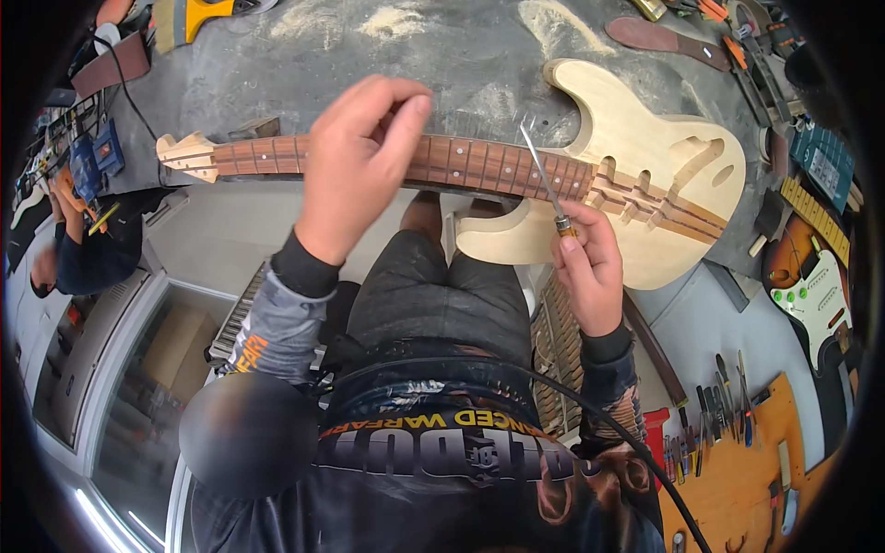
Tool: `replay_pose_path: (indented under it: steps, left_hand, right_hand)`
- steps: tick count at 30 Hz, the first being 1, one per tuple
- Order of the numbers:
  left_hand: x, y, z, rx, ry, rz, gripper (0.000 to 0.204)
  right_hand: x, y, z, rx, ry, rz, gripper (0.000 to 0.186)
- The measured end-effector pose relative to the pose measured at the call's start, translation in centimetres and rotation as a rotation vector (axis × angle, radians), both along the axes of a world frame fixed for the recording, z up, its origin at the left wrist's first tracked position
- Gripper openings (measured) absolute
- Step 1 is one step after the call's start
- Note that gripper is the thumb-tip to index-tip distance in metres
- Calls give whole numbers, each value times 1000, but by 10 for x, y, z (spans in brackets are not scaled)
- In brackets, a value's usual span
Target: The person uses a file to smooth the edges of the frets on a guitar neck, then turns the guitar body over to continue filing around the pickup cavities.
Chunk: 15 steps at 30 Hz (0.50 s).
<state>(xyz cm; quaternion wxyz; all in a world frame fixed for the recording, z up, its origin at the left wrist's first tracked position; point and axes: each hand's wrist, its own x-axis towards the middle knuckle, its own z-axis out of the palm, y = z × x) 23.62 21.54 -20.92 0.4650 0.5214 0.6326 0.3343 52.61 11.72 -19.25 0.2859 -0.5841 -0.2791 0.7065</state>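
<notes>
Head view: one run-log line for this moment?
left hand pinching over guitar neck | right hand holds thin file | unfinished guitar body on bench

The guitar body (659, 175) is bare pale wood, unfinished and matt, with darker wood strips running through its middle. The neck (479, 164) carries a reddish-brown wooden fretboard, smooth, crossed by thin metal frets; the headstock (187, 154) is the same pale raw wood. The file (539, 166) is a slim rod of dull grey metal with a shiny brass-coloured ferrule at the fingers (576, 263) of the right hand. The surface (369, 74) is grey, rough and matt, dusted with pale sawdust. A finished guitar (816, 286) beside it shows glossy orange lacquer and a smooth white plastic plate.
</notes>
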Motion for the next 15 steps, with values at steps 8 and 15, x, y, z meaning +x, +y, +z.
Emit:
replay_pose_path:
  steps: [8, 15]
  left_hand:
    - [-2, 7, -25, 435, 368, -385, 12]
    - [0, 3, -30, 420, 321, -505, 18]
  right_hand:
    - [4, -1, -2, -69, 35, 20, 46]
    - [5, -2, -5, -39, 62, 40, 48]
